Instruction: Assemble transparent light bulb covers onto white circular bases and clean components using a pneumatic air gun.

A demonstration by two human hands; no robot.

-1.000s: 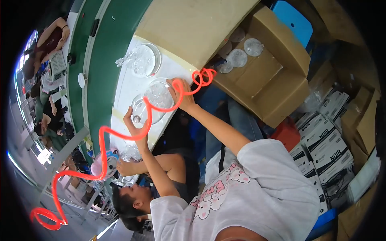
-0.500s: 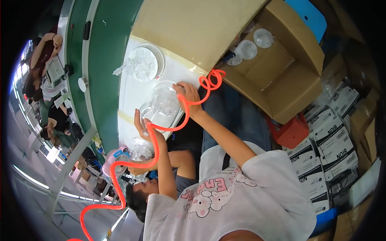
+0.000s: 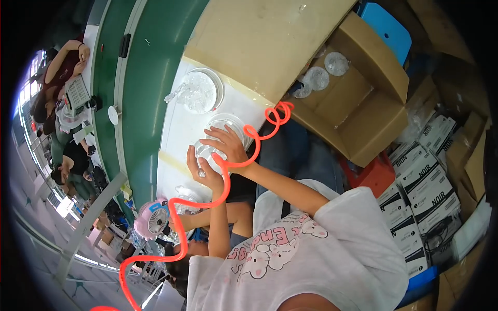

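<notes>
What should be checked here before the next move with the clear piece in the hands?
1. Left hand cupping the clear round piece from below: ok.
2. Right hand resting on it, fingers spread: ok.
3. Piece seated on the clear dish behind it: cannot tell.
4. Orange coiled hose kept off the hands: not ok, it runs across the right wrist.
5. Clear plate apart from the hands on the white worktop: ok.
</notes>
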